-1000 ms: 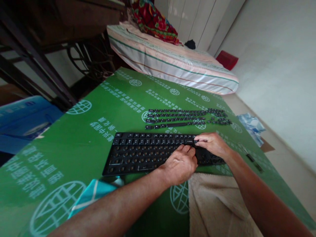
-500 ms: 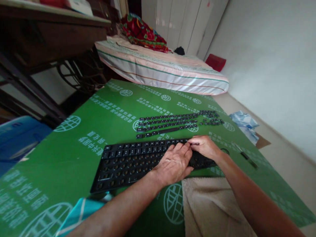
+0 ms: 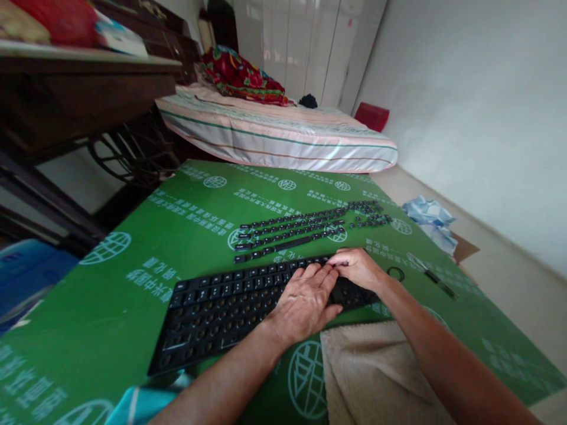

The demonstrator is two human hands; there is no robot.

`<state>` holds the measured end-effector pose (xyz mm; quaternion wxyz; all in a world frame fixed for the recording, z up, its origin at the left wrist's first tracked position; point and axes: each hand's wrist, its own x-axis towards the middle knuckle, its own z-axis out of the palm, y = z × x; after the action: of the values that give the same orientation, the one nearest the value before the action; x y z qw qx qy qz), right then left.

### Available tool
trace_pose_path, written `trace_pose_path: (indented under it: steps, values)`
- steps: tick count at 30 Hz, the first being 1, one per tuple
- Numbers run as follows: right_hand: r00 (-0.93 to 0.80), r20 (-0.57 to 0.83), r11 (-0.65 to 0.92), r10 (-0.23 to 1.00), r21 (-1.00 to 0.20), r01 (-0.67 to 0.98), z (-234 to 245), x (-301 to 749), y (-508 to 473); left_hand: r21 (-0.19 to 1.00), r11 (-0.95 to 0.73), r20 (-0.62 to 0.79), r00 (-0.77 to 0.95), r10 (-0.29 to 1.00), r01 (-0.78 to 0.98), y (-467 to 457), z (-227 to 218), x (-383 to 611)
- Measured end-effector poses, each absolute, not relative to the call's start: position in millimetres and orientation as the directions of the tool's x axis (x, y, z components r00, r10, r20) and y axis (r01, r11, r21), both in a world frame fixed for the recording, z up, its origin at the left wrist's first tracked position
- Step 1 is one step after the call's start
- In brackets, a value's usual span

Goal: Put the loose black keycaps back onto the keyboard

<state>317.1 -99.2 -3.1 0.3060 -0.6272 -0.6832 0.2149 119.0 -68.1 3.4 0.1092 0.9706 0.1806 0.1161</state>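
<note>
A black keyboard point(image 3: 212, 310) lies on a green printed sheet point(image 3: 146, 248), many of its key sockets bare. My left hand point(image 3: 305, 301) rests flat on its right half, fingers stretched toward the top row. Just right of it, my right hand point(image 3: 358, 267) is closed in a pinch at the keyboard's upper right edge; what it pinches is too small to make out. Rows of removed black keycaps point(image 3: 301, 227) lie laid out beyond the keyboard.
A beige towel point(image 3: 372, 378) lies under my right forearm. A small black ring point(image 3: 396, 274) and a thin dark tool point(image 3: 432, 276) sit right of the keyboard. A striped mattress point(image 3: 283, 136), a dark table frame at left and crumpled blue-white plastic point(image 3: 427, 213) border the sheet.
The view has tilted up and swung, so the keyboard sits lower left in frame. Both hands stay together on the keyboard's right part, my left fingers stretched further forward.
</note>
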Motion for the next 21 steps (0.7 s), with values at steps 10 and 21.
trace_pose_path:
  steps: [10, 21]
  values:
    - [-0.021, 0.172, 0.134, 0.985, -0.677, 0.724, -5.5, 316.6, -99.8, 0.264, -0.905, 0.181, 0.905, 0.385, 0.332, -67.0, 3.3, 120.2]
    - [0.001, 0.201, 0.134, 0.980, -0.659, 0.740, -8.6, 314.5, -102.7, 0.282, -0.898, 0.180, 0.901, 0.396, 0.338, -67.1, 3.2, 121.2]
